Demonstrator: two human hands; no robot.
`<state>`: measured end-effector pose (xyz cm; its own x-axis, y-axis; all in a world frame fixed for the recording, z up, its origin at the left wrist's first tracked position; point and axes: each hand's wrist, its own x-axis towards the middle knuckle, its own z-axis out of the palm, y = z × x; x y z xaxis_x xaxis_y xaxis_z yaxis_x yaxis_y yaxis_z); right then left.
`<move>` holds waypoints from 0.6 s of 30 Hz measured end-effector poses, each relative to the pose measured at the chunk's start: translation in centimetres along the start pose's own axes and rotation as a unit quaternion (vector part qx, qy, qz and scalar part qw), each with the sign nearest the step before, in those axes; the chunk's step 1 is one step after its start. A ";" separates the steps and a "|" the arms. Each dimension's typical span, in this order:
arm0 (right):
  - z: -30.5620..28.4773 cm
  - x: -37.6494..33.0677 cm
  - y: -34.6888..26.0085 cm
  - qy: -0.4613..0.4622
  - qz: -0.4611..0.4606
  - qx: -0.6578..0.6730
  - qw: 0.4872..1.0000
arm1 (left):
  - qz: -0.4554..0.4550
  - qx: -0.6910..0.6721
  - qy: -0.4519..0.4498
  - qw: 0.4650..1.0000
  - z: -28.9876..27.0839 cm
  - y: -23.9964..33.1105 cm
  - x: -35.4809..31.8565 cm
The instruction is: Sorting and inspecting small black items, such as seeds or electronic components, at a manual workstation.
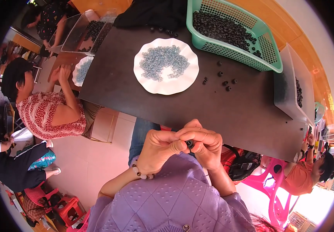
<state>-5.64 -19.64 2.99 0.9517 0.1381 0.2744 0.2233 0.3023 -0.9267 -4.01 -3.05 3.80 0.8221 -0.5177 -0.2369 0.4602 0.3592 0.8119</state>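
Observation:
Close in front of my body, both hands meet around a small black round part [190, 144], which has a hole or recess in the side facing me. My left hand [158, 149] pinches it between thumb and fingers. From the other side, my right hand [207, 146] closes on the same part, its fingers crossing over the left fingertips. Whether a smaller piece is also between the fingers, I cannot tell. Beyond the hands, a white scalloped plate [166, 88] bears a heap of tiny clear bluish pieces [162, 60]. Several loose black parts [225, 82] lie right of the plate.
A green basket [228, 51] of black parts stands at the table's far right, beside a clear plastic bin [290, 85]. Black cloth [155, 14] covers the far edge. At left, a person in a red patterned top [51, 116] works by another white plate [76, 73]. Pink stool [271, 185] at right.

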 end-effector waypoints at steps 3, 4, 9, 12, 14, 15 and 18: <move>0.0 0.0 0.0 -0.005 0.001 0.008 1.000 | 0.003 -0.003 0.002 1.000 0.1 0.0 0.0; 0.0 -0.1 0.0 -0.005 -0.002 0.008 1.000 | 0.000 -0.007 0.005 1.000 0.1 0.0 0.0; 0.0 -0.3 -0.2 -0.005 0.013 -0.005 1.000 | -0.004 -0.007 -0.011 1.000 -0.7 -0.8 0.0; -0.1 -0.4 0.2 0.012 0.018 -0.024 0.999 | -0.011 -0.006 -0.004 1.000 -0.5 -0.7 0.2; -0.1 -0.5 0.2 0.019 0.008 -0.034 0.999 | -0.007 0.000 -0.002 1.000 -0.2 -0.6 0.3; -0.1 -0.5 0.3 0.033 0.008 -0.050 0.998 | -0.011 -0.004 -0.003 1.000 -0.3 -0.8 0.5; 0.1 -0.3 0.5 0.054 0.020 -0.061 0.996 | -0.008 -0.003 0.006 1.000 -0.6 -1.1 0.9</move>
<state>-5.87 -19.39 2.45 0.9759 0.0424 0.2139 0.2030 0.1817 -0.9622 -3.59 -3.50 2.36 0.8185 -0.5141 -0.2563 0.4754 0.3558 0.8046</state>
